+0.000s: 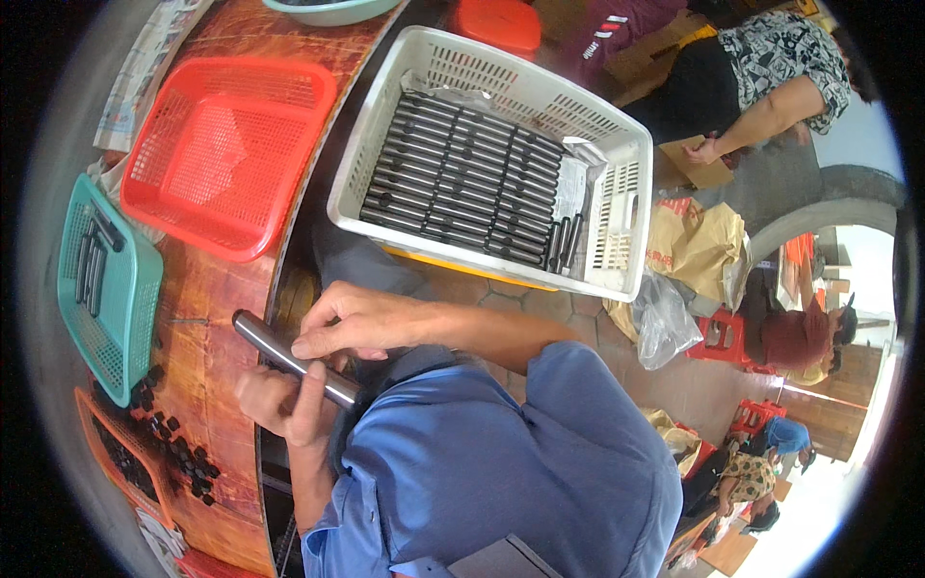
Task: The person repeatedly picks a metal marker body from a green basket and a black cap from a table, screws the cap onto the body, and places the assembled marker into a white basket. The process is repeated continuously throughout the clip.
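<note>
At frame centre-left, both hands clamp one polished grey steel rod (292, 358), held tilted over the edge of the brown wooden table (217, 289). Left hand (279, 405) wraps the rod's lower half from beneath, thumb up along it. Right hand (352, 323) closes over the middle from above, fingertips pressing the shaft. Upper end sticks out free toward 10 o'clock; lower end is hidden behind the blue shirt sleeve (482, 453).

Handling, my read: solid metal, so stiff and heavy for its size, smooth finish likely slippery. Not fragile. Best gripped around the shaft near mid-length with a full wrap, not a fingertip pinch.

Outward:
- 7 to 8 o'clock: small black caps (178, 448) scattered on the table, more in an orange mesh tray (116, 453).
- 9 o'clock: teal plastic basket (106, 289) with a few dark rods.
- 11 o'clock: empty-looking red plastic basket (226, 154).
- 1 o'clock: white slotted plastic crate (491, 154) packed with rows of the same rods, clear plastic liner at one end.
- 2 to 3 o'clock: other people and red stools, well apart.
</note>
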`<state>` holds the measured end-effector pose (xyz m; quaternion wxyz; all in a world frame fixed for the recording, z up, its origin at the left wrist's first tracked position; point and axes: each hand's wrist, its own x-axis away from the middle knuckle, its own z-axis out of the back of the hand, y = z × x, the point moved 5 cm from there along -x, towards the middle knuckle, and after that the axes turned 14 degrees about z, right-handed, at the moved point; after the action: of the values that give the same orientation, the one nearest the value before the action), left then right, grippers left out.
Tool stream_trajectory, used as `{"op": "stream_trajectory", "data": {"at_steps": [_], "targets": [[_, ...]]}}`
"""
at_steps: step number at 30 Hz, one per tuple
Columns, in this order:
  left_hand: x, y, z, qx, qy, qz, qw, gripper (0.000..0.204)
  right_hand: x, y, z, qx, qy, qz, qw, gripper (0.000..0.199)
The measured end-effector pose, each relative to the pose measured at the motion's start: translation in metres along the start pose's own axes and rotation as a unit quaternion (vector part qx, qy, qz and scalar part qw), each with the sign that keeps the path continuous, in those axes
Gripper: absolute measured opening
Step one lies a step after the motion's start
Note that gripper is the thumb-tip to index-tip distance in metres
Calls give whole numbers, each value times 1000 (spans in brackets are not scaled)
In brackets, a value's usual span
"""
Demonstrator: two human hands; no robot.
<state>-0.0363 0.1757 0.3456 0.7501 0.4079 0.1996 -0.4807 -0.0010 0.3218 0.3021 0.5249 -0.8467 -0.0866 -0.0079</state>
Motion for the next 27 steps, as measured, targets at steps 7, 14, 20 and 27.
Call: {"op": "stream_trajectory", "data": {"at_steps": [7, 14, 20, 27], "targets": [[-13, 11, -45, 93, -118, -37, 988, 37, 29, -22, 46, 52, 99, 0, 994, 32], [2, 0, -59, 64, -181, 84, 978, 36, 153, -40, 229, 356, 441, -4, 824, 34], [46, -28, -68, 80, -270, 176, 943, 30, 330, 108, 403, 469, 543, -363, 594, 40], [61, -42, -68, 52, -323, 248, 912, 26, 373, 140, 388, 502, 463, -503, 529, 34]]}}
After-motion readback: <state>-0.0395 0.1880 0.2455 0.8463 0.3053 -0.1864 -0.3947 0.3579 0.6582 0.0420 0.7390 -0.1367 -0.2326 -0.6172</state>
